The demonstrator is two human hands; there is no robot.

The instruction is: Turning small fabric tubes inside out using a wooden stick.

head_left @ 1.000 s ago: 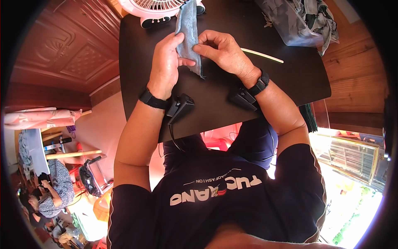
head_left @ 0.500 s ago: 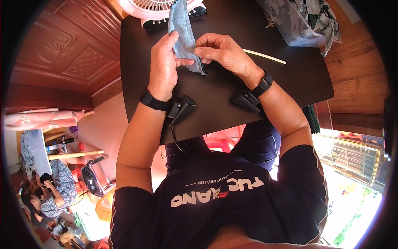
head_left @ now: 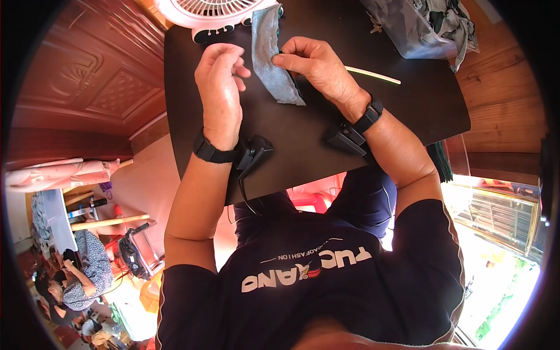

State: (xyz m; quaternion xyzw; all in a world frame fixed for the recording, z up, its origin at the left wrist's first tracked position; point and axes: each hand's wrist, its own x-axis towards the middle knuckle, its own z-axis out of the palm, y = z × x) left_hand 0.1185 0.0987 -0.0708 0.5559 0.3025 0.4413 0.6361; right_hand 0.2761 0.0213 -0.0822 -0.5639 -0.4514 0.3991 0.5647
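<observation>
A dark tabletop [head_left: 291,157] fills the upper view. At eleven o'clock the left hand [head_left: 220,73] is loosely curled, empty; at twelve, the grey-blue cloth strip [head_left: 268,64] is pinched in the right hand [head_left: 317,64], taken up, not yet set down, its completeness unclear. Past one, a clear bin [head_left: 402,32] holds loose cloth [head_left: 452,29].

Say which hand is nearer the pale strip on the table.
Right: the right hand is immediately left of the strip; the left hand is farther left, beyond the blue cloth.
</observation>
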